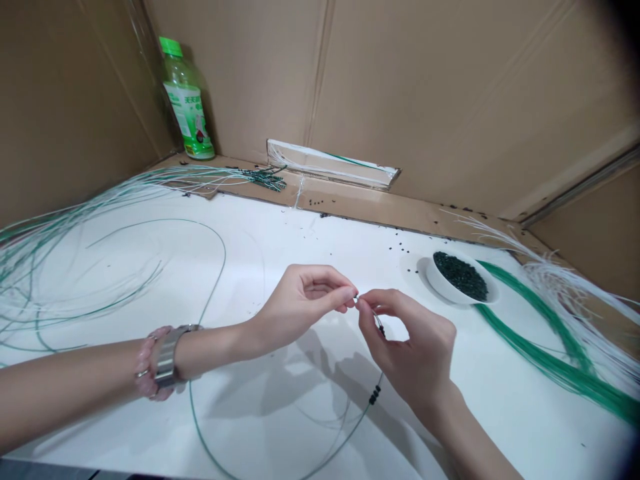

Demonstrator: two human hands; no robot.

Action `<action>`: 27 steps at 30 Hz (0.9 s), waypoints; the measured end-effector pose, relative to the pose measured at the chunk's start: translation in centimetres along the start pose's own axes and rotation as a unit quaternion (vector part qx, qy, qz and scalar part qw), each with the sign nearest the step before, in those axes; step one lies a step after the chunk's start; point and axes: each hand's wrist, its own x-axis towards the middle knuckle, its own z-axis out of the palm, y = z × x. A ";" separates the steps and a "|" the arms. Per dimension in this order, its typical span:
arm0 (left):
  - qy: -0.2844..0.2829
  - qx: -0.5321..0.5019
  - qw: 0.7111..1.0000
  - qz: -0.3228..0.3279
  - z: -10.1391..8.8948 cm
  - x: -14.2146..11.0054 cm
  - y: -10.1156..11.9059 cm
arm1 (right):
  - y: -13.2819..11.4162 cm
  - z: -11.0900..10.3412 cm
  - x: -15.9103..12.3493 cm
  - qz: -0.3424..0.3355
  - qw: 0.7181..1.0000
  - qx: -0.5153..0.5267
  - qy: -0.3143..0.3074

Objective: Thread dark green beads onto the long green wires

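Observation:
My left hand (pixel 310 300) and my right hand (pixel 413 333) meet fingertip to fingertip above the white table, both pinching. A tiny dark bead (pixel 356 297) shows at the tips of my left thumb and index finger. My right thumb and index finger are closed on a thin green cord (pixel 345 448), whose end is hidden by the fingers. Black beads (pixel 375 395) sit in a small cluster on this cord below my right hand, with a few more near the right thumb. From there the cord loops down and round under my left forearm.
A white bowl (pixel 435 283) of dark beads stands right, beside a bundle of green cords (pixel 530 343) and white strands (pixel 575 283). Beaded green and white cords (pixel 125 190) spread left. A green bottle (pixel 187 100) stands at the back corner against cardboard walls (pixel 425 87). Loose beads dot the table.

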 end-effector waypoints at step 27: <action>-0.011 -0.014 0.999 -0.032 -0.1 0.0 -0.2 | 0.2 0.1 -0.3 -0.036 0.998 -0.053 -0.003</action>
